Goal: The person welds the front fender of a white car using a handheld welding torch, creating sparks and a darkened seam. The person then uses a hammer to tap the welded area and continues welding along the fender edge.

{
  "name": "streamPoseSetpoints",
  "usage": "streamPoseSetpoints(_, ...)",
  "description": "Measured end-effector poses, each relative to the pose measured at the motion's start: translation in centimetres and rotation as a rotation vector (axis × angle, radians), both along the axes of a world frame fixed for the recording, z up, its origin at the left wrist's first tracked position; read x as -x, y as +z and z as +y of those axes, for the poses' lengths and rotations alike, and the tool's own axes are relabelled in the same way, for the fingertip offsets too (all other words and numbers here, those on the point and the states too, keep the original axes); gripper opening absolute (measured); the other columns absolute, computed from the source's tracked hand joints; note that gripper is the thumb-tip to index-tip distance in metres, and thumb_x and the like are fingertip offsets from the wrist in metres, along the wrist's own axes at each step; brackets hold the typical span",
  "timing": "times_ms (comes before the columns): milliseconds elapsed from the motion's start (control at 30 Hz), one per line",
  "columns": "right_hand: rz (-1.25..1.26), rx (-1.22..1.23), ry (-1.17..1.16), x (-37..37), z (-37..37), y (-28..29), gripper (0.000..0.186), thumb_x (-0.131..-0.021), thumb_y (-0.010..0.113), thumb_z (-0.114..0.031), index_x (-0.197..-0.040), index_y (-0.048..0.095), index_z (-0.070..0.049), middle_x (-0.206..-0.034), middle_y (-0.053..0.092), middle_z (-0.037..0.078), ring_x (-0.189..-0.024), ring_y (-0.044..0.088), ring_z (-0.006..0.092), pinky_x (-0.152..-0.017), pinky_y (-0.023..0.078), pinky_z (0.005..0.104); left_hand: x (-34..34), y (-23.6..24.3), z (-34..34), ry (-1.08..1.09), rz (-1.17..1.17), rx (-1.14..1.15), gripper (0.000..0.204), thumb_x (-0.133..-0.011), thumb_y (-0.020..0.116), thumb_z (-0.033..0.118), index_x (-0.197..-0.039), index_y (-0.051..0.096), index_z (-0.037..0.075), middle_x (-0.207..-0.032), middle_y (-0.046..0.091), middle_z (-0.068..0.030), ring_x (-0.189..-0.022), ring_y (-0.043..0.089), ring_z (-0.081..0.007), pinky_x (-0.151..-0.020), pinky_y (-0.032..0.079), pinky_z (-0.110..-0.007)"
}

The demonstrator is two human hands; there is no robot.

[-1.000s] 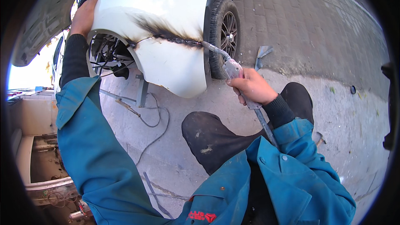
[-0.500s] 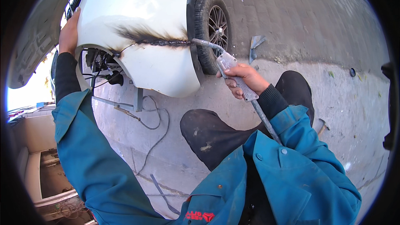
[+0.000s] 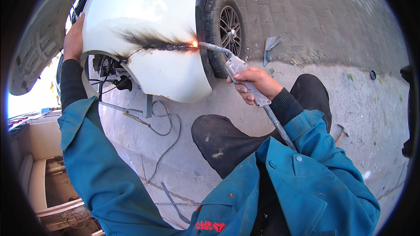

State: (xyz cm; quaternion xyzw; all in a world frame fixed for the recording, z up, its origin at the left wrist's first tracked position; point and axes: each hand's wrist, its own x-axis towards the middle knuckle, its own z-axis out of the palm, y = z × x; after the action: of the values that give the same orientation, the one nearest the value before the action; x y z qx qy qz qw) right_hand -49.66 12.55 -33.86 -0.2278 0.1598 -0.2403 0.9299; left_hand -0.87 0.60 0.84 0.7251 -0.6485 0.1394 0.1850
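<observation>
In my right hand (image 3: pixel 256 85) is a welding torch (image 3: pixel 236 64), its grey handle wrapped by my fingers. The torch's bent neck points left, and its tip meets the right end of a dark weld seam (image 3: pixel 168 46) on a white car fender (image 3: pixel 175 72). An orange-white glow (image 3: pixel 194 43) burns there, beside the wheel arch. Black soot fans upward along the seam. My left hand (image 3: pixel 73 38) grips the fender's far left edge, thumb up, with most fingers hidden behind it. A thin rod (image 3: pixel 73 6) stands by its fingertips; whether I hold it cannot be seen.
A car wheel (image 3: pixel 222 28) sits right of the fender. On the ground lie a bent metal scrap (image 3: pixel 270 48), a hammer (image 3: pixel 341 134), a cable (image 3: pixel 176 137) and a metal strip (image 3: pixel 173 201). A raised panel (image 3: pixel 37 43) stands at the left.
A bright glow has appeared at the torch tip on the seam's right end. The torch has shifted very slightly left. My left hand stays at the fender edge.
</observation>
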Motion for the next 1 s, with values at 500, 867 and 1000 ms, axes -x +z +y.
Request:
streamPoseSetpoints(500,0.022,0.01,0.004,-0.2,0.2,-0.2,0.028,-0.108,0.062,-0.022,-0.123,0.067,0.001,-0.069,0.055,-0.001,-0.046,0.059,0.013,-0.043,0.051,0.03,-0.3,-0.2,-0.2,-0.008,0.105,0.043,0.067,-0.11,0.048,0.057,-0.149,0.067,0.006,-0.138,0.073,-0.0189,-0.121,0.07,-0.0288,-0.108,0.047,-0.036)
streamPoseSetpoints(867,0.022,-0.007,0.0,-0.3,0.2,-0.3,0.026,-0.109,0.062,-0.022,-0.12,0.067,0.001,-0.068,0.055,-0.001,-0.046,0.059,0.0126,-0.043,0.052,0.0302,1.0,0.1,0.4,0.04,0.074,-0.035,0.054,-0.114,0.048,0.048,-0.16,0.057,0.022,-0.153,0.065,-0.0178,-0.139,0.063,-0.03,-0.116,0.044,-0.037)
streamPoseSetpoints(1000,0.017,-0.009,-0.003,-0.3,0.4,-0.3,0.026,-0.109,0.062,-0.022,-0.119,0.066,0.001,-0.068,0.055,-0.001,-0.046,0.06,0.0122,-0.042,0.052,0.03,1.4,-0.2,0.6,0.042,0.104,0.012,0.056,-0.112,0.047,0.048,-0.154,0.064,0.014,-0.148,0.068,-0.0175,-0.134,0.066,-0.0304,-0.115,0.044,-0.037)
